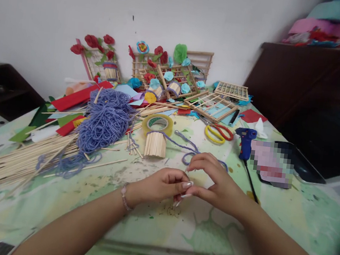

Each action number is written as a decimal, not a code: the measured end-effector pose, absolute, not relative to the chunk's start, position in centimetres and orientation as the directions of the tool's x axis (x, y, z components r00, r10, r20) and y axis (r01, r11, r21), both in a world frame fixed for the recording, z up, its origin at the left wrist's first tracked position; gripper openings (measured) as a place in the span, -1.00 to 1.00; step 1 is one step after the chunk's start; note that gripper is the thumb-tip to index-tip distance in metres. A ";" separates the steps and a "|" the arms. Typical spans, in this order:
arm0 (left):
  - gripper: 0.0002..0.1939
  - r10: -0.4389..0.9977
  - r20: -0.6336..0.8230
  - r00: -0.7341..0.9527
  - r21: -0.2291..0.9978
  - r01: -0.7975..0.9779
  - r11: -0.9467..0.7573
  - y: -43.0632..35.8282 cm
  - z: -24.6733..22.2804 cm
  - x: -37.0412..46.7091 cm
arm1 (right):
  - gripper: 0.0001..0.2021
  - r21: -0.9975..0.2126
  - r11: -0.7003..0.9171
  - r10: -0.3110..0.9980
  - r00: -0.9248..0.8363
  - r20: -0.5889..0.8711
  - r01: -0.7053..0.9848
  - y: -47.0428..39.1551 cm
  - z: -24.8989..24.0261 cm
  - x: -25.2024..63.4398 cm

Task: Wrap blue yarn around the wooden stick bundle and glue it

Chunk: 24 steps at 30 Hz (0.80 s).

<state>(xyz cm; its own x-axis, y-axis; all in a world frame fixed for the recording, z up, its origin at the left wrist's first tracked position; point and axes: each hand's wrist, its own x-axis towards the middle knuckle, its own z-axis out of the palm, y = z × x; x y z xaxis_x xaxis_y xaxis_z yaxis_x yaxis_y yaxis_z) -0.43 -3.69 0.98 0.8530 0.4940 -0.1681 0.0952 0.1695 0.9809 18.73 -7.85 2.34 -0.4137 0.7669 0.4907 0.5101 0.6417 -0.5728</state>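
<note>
"Where are the two hands?"

"Right of centre in the lower half, meeting above the patterned tablecloth (315, 226). The left hand (171, 185) has its thumb pressed toward its curled fingers. The right hand (209, 181) arches around those fingertips, thumb and forefinger apart."

"Is anything pinched there?"

"I can't tell; the fingers hide whatever might sit between them."

"And what's nearest?"

"The small stick cup (155, 145), upright at the centre of the frame, just beyond the left hand and apart from it. A purple yarn strand (193, 150) trails from near its top toward the right hand, passing behind those fingers."

"What's around it?"

"A tape roll (170, 126) just behind, scissors (215, 141) right of centre, then a blue glue gun (246, 144) further right. Left of centre, a purple yarn heap (108, 116) lies by loose sticks (31, 161), which spread to the left edge."
</note>
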 end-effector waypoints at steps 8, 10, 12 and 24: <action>-0.56 0.666 -0.128 0.735 0.990 0.057 0.127 -4.0 1.5 -0.1 | -0.70 -0.586 0.618 0.777 -0.297 0.554 0.524 -7.6 2.2 18.7; -0.59 0.713 -0.099 0.694 0.993 0.021 0.117 -3.7 1.5 -0.2 | -0.71 -0.595 0.624 0.770 -0.271 0.577 0.507 -7.5 2.3 18.8; -0.63 0.757 -0.060 0.650 0.995 -0.018 0.094 -3.3 1.4 -0.4 | -0.72 -0.604 0.631 0.763 -0.246 0.598 0.487 -7.5 2.5 18.9; -0.67 0.731 0.024 0.682 0.963 -0.211 0.166 -3.0 0.7 -0.5 | -0.68 -0.543 0.692 0.717 -0.366 0.594 0.476 -8.1 3.1 19.2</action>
